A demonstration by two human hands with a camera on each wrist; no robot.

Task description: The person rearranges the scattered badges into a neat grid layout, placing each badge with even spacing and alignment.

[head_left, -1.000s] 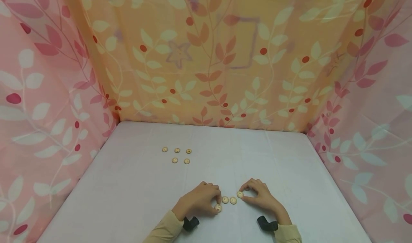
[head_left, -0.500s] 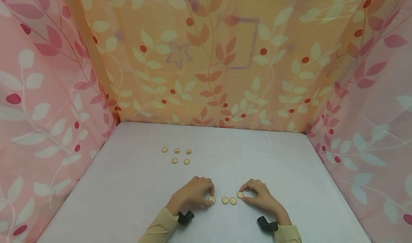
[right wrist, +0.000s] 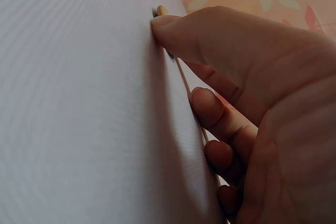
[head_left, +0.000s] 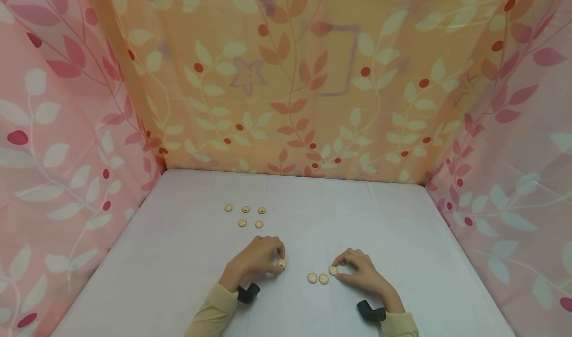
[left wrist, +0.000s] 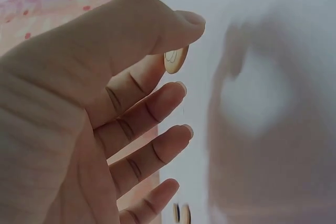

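My left hand [head_left: 254, 258] pinches a round light-wood disc [head_left: 281, 263] between thumb and index finger. In the left wrist view that disc [left wrist: 176, 59] is tilted on edge and carries a dark curved mark, with the other fingers spread below it. Its shadow falls apart on the white cloth. My right hand [head_left: 362, 271] pinches another wooden disc [head_left: 333, 271] between thumb and index finger, at table level. Just left of it, two marked discs, one a wooden disc [head_left: 312, 278] and its neighbour [head_left: 323, 279], lie side by side.
Farther back and left, several similar discs lie in two rows, among them a back-row disc [head_left: 246, 209] and a front-row disc [head_left: 259, 224]. A white cloth covers the table [head_left: 178, 257]. Patterned curtains [head_left: 286, 79] enclose its back and sides.
My left hand has moved left and away from the two lying discs, carrying its disc along. My right hand has stayed in place with its disc.
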